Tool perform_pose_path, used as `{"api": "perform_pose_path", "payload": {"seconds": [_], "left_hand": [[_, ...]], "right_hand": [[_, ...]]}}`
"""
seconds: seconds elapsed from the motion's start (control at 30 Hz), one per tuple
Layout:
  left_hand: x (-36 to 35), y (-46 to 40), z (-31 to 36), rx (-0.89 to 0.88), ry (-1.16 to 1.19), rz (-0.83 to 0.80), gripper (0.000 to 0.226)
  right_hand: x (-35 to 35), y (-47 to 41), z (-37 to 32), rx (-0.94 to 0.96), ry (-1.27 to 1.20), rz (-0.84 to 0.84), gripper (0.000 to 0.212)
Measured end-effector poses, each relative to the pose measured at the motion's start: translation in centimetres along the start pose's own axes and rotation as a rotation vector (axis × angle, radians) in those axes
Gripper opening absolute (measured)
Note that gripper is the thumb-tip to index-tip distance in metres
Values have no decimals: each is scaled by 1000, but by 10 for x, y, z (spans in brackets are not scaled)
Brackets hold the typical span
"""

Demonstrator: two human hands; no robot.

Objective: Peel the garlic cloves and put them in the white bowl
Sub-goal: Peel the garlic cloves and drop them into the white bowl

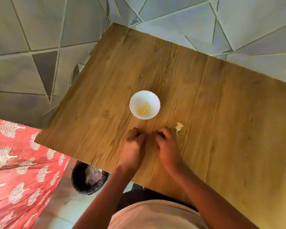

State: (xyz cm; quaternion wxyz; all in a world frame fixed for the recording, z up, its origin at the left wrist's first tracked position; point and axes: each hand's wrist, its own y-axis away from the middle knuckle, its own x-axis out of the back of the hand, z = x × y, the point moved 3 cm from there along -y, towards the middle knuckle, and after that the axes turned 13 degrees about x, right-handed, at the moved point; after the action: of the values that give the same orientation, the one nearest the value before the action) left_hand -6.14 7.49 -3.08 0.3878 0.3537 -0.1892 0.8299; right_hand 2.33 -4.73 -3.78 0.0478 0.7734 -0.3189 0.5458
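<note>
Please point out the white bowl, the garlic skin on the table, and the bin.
white bowl (135,98): head view, inner wall.
garlic skin (179,126): head view, its middle.
bin (82,182): head view, dark rim.

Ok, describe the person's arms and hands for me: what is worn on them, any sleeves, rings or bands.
Both forearms are bare up to the bottom edge of the picture; no sleeve shows on either. The left hand and the right hand wear no gloves, and no watch, bracelet or band shows at the wrists. The picture is too blurred at the fingers to rule out a ring. A light beige garment covers the torso below.
</note>
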Motion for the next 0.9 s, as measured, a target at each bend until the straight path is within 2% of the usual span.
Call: {"api": "perform_pose_path", "payload": {"seconds": [0.1, 0.2, 0.27, 0.37, 0.43, 0.53, 0.67, 0.77, 0.9], "left_hand": [[23, -13, 19, -46, 57, 172, 25], [33, -53, 33, -71, -2, 239, 35], [32, -83, 35, -166, -72, 149, 34], [27, -108, 27, -306, -233, -69, 32], [27, -117, 22, -314, -313, -156, 35], [27, -119, 17, -336, -371, -190, 42], [36, -116, 16, -329, -276, -100, 38], [41, -102, 23, -279, -141, 7, 31], [38, -65, 43, -289, 66, 35, 29]], "right_hand": [[2, -2, 5, -44, -72, -67, 38], [14, -8, 1, -114, -188, 31, 37], [27, -22, -6, -112, -248, 158, 33], [38, -55, -8, -130, -250, 303, 30], [38, -81, -2, -134, -190, 301, 30], [31, -108, 9, -109, -64, 174, 32], [24, -116, 14, -60, 38, 29, 38], [36, -103, 13, -44, 14, 147, 31], [59, -58, 19, -249, -62, 341, 24]]}}
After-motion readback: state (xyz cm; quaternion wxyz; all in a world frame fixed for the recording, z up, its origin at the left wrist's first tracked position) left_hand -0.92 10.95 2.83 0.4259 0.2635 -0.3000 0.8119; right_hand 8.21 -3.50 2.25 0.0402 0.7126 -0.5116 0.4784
